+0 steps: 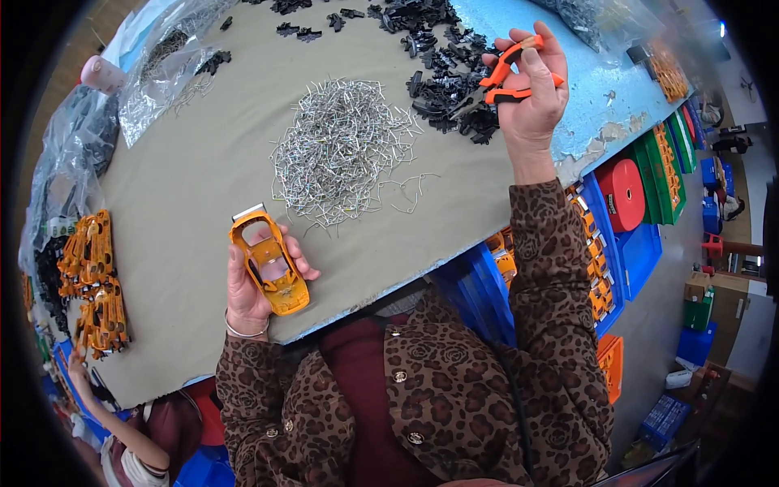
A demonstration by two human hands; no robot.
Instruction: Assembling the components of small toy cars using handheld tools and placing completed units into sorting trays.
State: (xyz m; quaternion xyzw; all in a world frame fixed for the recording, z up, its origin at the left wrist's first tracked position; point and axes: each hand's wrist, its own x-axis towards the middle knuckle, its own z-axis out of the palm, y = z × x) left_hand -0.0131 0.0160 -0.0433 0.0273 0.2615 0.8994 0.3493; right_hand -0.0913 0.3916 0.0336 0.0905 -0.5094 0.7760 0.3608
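Note:
My left hand (250, 280) is closed around an orange toy car body shell (286, 299), held over the near edge of the table with its hollow, window-cut side showing and a silvery strip at its far end. Farther off and to the right, my right hand (531, 101) is raised with its fingers curled round orange-and-black handled pliers (505, 95); the jaws are hard to make out. A heap of thin bent metal wires (345, 150) lies between my hands. Just left of my right hand spreads a pile of small black plastic parts (454, 89).
Stacked orange shells (91, 284) stand at the left of the table beside clear plastic bags (69, 154). A pinkish cup (102, 75) sits at the far left. Blue trays (641, 264) and a red reel (621, 195) flank the right edge. Another person's arm (114, 422) reaches in at lower left.

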